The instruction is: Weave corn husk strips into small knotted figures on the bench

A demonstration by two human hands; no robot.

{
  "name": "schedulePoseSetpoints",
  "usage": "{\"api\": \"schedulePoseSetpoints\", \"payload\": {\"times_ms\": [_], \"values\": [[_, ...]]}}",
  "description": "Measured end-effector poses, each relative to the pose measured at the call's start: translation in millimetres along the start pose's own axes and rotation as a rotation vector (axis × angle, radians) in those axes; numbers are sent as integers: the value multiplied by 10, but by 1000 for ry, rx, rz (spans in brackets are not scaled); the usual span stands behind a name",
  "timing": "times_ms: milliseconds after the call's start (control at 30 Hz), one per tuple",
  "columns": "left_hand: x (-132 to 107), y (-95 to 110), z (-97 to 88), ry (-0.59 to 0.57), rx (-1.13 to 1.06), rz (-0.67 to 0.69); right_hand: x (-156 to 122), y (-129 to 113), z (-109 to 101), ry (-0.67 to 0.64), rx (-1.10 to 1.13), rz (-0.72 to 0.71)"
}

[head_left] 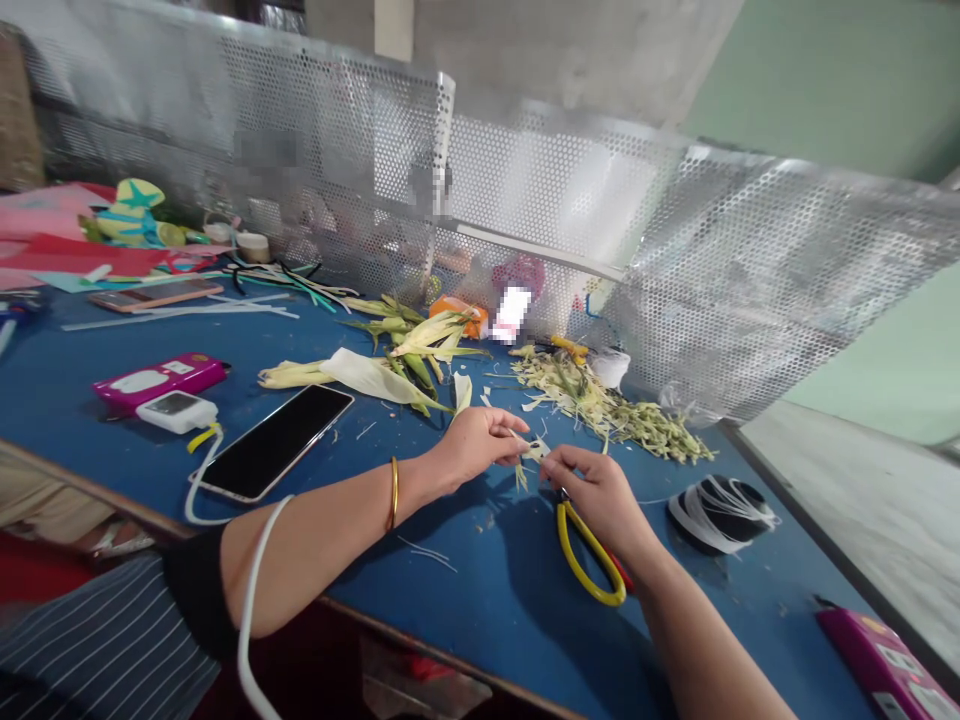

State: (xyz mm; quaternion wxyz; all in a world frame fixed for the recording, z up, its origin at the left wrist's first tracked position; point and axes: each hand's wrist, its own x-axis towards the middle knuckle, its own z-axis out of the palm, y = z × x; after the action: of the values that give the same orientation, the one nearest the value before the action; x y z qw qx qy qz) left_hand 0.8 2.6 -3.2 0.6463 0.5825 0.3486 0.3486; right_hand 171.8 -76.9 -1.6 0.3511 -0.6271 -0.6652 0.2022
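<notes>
My left hand [476,442] pinches a small pale strip of corn husk [535,450] between thumb and fingertips, above the blue table. Close to its right, my right hand [600,490] is closed around scissors; a yellow handle loop [585,565] and a bit of red handle hang below the palm, and the blades are mostly hidden. The right fingertips are near the husk strip; whether they touch it I cannot tell. Behind the hands lie larger corn husks [375,375] and a heap of small knotted husk pieces [600,395].
A black spool of white thread [720,512] stands right. A dark-screened phone [277,440] and a magenta device [161,382] with a white cable lie left. The cable crosses my left forearm. A perforated metal screen [540,180] borders the table [450,620] behind.
</notes>
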Motion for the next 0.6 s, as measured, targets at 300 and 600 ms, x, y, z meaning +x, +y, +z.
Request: {"api": "schedulePoseSetpoints", "payload": {"times_ms": [300,600], "values": [[17,16,-26,40,2,38,11,-20,-9,-29,138,11],[-1,-57,-29,-64,236,178,2,29,268,89,262,98]]}}
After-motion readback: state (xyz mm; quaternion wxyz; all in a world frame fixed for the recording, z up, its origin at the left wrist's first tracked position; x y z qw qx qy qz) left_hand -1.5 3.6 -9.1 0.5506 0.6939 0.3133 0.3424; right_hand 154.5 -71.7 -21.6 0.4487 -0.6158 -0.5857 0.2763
